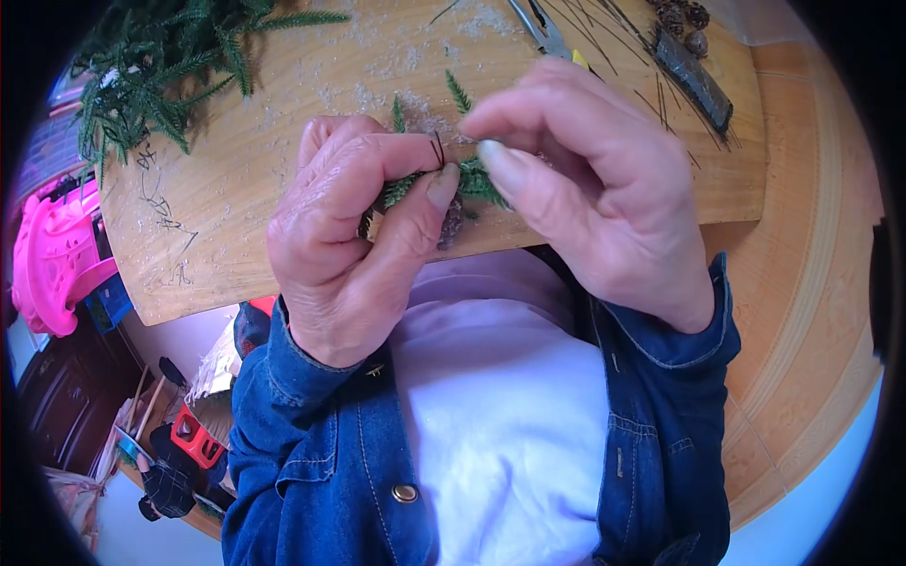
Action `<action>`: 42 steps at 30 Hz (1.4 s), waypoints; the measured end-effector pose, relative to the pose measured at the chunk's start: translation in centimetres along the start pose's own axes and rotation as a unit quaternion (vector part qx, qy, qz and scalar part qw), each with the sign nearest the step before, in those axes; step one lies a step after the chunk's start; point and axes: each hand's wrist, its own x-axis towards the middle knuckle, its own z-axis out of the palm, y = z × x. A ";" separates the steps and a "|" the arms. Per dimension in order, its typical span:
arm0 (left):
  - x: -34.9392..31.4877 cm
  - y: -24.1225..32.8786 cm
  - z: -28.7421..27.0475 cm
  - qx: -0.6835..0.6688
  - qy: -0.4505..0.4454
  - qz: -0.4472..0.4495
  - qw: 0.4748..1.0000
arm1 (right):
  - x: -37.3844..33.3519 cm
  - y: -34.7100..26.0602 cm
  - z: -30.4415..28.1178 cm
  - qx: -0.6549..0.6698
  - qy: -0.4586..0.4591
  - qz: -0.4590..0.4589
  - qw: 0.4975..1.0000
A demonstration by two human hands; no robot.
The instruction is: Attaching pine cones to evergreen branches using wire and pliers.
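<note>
My left hand [344, 222] is closed in a pinch over the near part of the wooden table. Between its thumb and index finger is a green artificial pine sprig [401, 191], with a short dark wire [437, 149] showing at the fingertips. A dark brown pine cone [451, 222] is partly visible below the left thumb. Close to the right is my right hand [604, 179], its thumb and index fingertips slightly apart beside the sprig's needles. No object shows between those two tips. The right hand's other fingers are mostly hidden.
A heap of green artificial pine branches [160, 71] lies at the far left of the table [236, 255]. Pliers [541, 28], loose dark wires [663, 104], a dark wire bundle [694, 80] and several pine cones [672, 17] are at the far right. Pale crumbs dot the surface.
</note>
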 end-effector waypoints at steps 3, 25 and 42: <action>-0.1 0.3 -0.1 -0.040 -0.032 -0.033 0.998 | 0.4 -0.1 0.1 0.021 -0.008 0.024 0.999; 1.8 0.0 -2.5 -0.390 -0.206 -0.332 0.834 | 1.9 -0.5 -1.1 -0.095 -0.097 -0.214 0.967; 0.5 0.0 -1.8 -0.316 -0.125 -0.248 0.907 | 2.1 0.1 -1.6 -0.126 -0.140 -0.210 0.959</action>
